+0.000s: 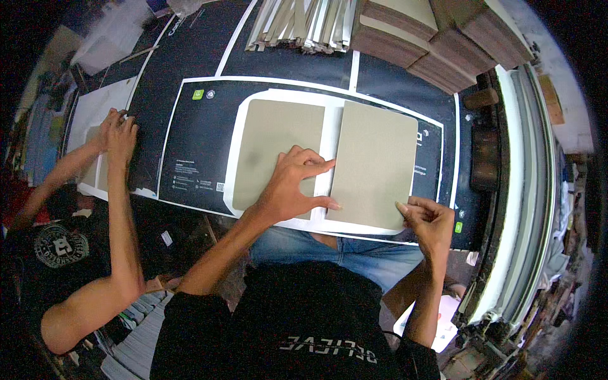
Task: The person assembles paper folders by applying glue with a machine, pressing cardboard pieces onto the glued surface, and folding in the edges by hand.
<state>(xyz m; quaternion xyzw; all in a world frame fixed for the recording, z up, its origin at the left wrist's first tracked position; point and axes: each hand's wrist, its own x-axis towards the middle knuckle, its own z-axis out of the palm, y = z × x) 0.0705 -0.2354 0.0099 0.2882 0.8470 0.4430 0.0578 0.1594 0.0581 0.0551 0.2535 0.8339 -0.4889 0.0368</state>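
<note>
Two grey-brown board panels lie side by side on a white sheet (330,120) with cut corners. The left panel (284,130) rests flat on it. My left hand (292,182) reaches over that panel, its index finger and thumb spread along the near-side edge of the right panel (373,158). Those two fingertips touch the edge at separate spots, and the other fingers are partly bent. At the lower right corner, my right hand (429,221) pinches the right panel, thumb on top. A narrow white gap runs between the panels.
Stacks of boards (437,38) stand at the far right, beside a bundle of pale strips (304,25). A long roller-like machine (525,164) borders the right side. Leftward, a co-worker's hands (117,130) work over another white sheet (101,114). Black printed sheets (196,139) cover the table.
</note>
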